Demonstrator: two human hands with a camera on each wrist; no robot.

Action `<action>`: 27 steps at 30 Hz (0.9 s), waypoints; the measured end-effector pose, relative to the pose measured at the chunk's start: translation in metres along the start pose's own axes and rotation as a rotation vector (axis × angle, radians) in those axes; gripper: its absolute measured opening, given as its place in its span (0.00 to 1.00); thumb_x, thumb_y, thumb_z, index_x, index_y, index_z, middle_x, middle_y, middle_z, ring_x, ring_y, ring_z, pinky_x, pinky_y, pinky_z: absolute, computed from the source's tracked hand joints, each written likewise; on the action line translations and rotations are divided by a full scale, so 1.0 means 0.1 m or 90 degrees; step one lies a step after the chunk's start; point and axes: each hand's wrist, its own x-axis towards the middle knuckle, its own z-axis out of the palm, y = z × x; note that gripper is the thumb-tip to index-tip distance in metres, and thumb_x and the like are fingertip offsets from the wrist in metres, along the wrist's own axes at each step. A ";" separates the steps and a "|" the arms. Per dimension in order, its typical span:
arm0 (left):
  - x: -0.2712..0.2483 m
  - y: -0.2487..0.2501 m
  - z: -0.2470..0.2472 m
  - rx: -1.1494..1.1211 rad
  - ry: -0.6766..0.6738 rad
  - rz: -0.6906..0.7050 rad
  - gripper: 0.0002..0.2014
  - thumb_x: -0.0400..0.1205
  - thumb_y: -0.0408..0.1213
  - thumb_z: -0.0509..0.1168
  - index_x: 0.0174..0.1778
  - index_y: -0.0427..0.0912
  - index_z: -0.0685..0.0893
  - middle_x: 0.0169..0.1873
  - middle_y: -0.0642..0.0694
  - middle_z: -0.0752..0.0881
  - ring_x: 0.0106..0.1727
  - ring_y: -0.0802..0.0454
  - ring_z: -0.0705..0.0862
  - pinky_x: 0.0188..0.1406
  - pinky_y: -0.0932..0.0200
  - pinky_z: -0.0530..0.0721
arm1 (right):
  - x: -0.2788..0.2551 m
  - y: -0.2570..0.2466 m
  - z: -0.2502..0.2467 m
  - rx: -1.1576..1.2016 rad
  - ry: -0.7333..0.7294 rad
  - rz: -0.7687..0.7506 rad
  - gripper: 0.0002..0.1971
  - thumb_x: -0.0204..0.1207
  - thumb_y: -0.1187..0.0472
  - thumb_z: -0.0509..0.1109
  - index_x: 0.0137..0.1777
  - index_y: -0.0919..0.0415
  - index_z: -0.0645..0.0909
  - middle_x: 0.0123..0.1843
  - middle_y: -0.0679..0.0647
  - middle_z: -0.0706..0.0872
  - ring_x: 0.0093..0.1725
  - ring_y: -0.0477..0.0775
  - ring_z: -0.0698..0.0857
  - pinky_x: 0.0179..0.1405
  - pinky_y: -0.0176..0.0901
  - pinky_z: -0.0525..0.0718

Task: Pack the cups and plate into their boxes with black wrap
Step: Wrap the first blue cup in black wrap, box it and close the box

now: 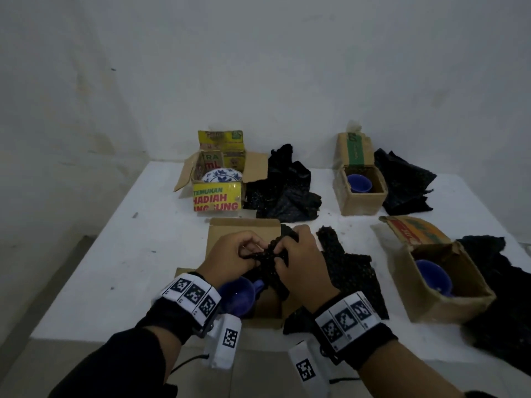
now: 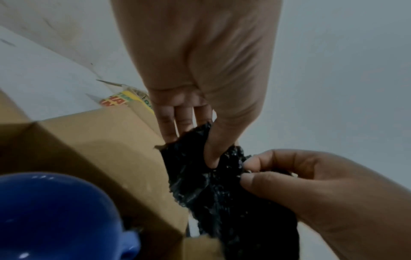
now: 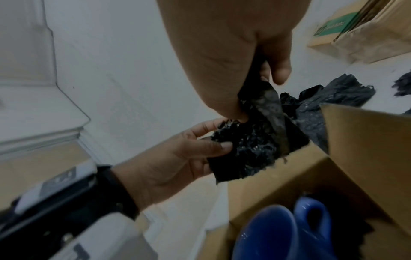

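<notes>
Fingers of the left hand and of the right hand are curled and clamped on one piece of black wrap, thumbs pressed into it, holding it up over the nearest open box. Inside that box, under the left wrist, a blue cup lies with its handle toward the right. From the hands the wrap trails down to the right onto the white bench.

To the right, another cardboard box stands open with a second blue cup inside, and a dark wrap sheet lies just beside it.

Farther back on the left, a yellow printed box holds a blue-and-white plate, tilted against its inner wall, with a crumpled wrap touching its right side. At the far right, a small brown box contains a third blue cup, and one more wrap lies next to it.
</notes>
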 end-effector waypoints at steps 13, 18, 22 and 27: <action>-0.25 -0.54 0.00 0.031 0.169 -0.008 0.14 0.75 0.25 0.66 0.51 0.48 0.84 0.50 0.56 0.87 0.54 0.64 0.82 0.56 0.68 0.78 | -0.18 -0.01 0.55 -0.305 -0.210 -0.074 0.04 0.58 0.64 0.61 0.25 0.60 0.76 0.29 0.56 0.77 0.23 0.57 0.77 0.19 0.39 0.70; -0.53 -0.74 -0.09 -0.048 0.223 -0.065 0.13 0.85 0.39 0.57 0.63 0.46 0.79 0.62 0.50 0.82 0.65 0.57 0.77 0.65 0.61 0.75 | -0.25 -0.06 0.62 -0.420 -0.307 -0.066 0.07 0.66 0.56 0.70 0.39 0.60 0.83 0.43 0.58 0.82 0.45 0.60 0.78 0.44 0.52 0.75; -0.66 -0.75 -0.07 -0.163 0.209 -0.171 0.22 0.87 0.47 0.44 0.74 0.46 0.68 0.77 0.48 0.66 0.81 0.51 0.56 0.80 0.54 0.55 | -0.33 -0.03 0.65 -0.442 -0.344 -0.127 0.14 0.81 0.57 0.52 0.51 0.59 0.79 0.52 0.58 0.83 0.56 0.60 0.72 0.55 0.54 0.67; -0.79 -0.60 -0.07 -0.437 0.199 -0.263 0.22 0.87 0.49 0.41 0.76 0.50 0.65 0.69 0.61 0.65 0.75 0.62 0.60 0.67 0.64 0.59 | -0.23 -0.06 0.56 -0.409 -0.334 -0.087 0.14 0.78 0.58 0.57 0.61 0.60 0.73 0.54 0.61 0.83 0.55 0.62 0.76 0.46 0.50 0.65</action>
